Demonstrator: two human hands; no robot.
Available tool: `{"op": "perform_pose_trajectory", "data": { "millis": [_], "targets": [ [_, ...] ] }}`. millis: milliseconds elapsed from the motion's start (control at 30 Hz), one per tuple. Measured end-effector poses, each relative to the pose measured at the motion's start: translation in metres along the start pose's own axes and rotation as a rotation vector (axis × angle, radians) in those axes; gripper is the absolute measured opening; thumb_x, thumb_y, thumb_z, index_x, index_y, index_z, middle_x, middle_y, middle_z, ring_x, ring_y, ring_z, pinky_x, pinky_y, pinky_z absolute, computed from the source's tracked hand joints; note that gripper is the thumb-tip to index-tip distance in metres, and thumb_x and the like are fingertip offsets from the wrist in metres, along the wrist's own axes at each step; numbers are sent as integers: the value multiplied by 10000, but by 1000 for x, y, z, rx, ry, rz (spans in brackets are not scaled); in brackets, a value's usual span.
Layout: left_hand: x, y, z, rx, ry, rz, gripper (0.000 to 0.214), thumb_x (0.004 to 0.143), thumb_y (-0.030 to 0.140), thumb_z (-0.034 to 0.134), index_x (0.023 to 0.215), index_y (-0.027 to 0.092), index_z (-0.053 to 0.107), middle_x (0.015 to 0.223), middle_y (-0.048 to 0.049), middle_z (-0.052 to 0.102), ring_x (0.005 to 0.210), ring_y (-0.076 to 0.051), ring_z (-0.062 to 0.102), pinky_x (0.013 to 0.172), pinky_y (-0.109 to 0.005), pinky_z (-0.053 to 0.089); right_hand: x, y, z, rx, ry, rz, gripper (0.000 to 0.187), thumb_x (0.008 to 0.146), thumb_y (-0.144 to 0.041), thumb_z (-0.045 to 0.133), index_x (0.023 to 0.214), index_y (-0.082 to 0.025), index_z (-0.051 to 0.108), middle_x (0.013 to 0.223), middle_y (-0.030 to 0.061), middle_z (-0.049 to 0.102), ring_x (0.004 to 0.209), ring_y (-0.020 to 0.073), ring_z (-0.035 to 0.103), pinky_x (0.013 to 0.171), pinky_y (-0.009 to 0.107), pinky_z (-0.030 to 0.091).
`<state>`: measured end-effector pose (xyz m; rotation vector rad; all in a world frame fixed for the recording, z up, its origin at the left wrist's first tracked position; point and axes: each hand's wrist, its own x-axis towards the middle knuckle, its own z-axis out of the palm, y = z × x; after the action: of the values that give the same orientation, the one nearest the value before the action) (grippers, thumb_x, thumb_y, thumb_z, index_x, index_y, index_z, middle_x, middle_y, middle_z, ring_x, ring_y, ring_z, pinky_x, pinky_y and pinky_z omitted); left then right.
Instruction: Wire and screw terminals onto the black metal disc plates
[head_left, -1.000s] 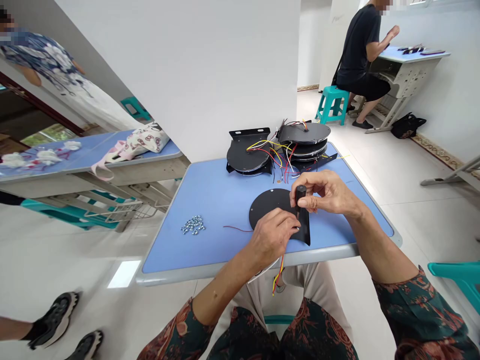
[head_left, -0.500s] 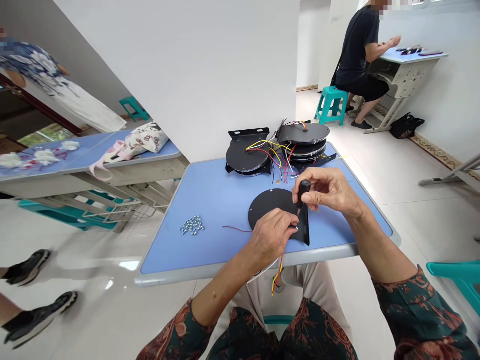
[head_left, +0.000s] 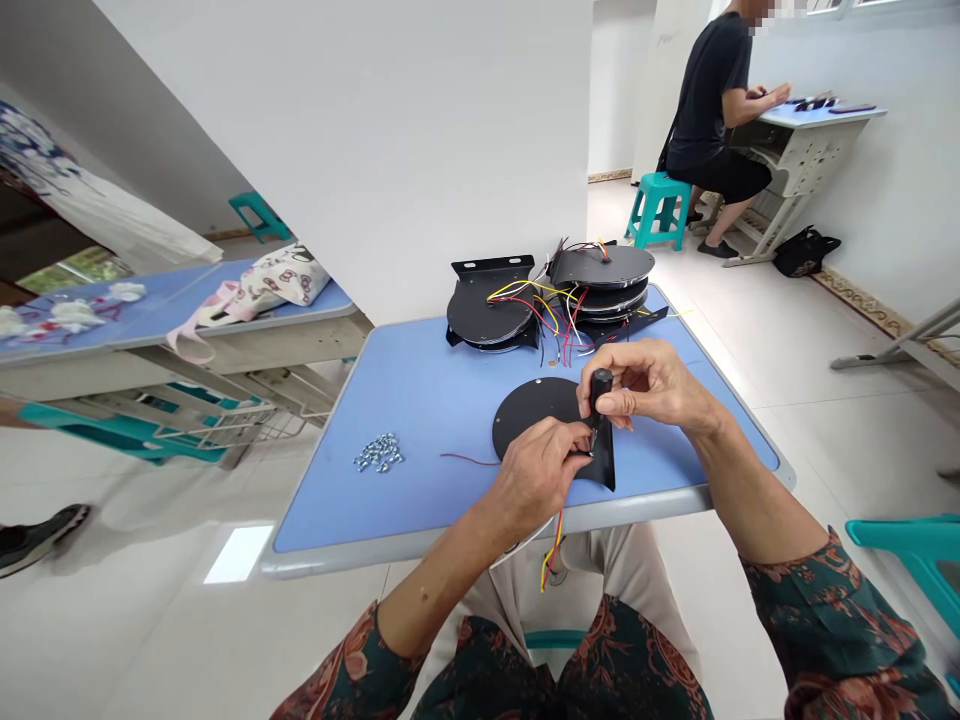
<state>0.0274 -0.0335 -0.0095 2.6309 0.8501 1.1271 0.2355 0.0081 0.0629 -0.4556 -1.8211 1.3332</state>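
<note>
A round black metal plate with an upright bracket at its near edge lies on the blue table. My left hand is closed on the plate's near edge beside the bracket. My right hand is closed on the black handle of a screwdriver, held upright with its tip down at the bracket. Red and yellow wires hang from the plate over the table's near edge.
A small heap of silver screws lies left on the table, a loose red wire beside the plate. Stacks of black wired plates stand at the far edge. Another person sits at a far desk; a neighbouring table holds a bag.
My right hand has turned the screwdriver handle a little between its fingers while my left hand stays on the plate. A passer-by at the left has walked on, mostly out of view.
</note>
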Motion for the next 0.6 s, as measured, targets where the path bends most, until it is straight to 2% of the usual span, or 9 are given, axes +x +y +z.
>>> {"op": "perform_pose_trajectory", "data": {
  "millis": [600],
  "targets": [
    [-1,0,0,-27,-8,-13,167,977,142,572,1135,189,543,923,-46,700,822,-179,653,742,-316,576,1,-1,0,-87,-2,29,239,869,-341,781,872,-134,661,699,4,699,456,55,552,451,181,479]
  ]
}}
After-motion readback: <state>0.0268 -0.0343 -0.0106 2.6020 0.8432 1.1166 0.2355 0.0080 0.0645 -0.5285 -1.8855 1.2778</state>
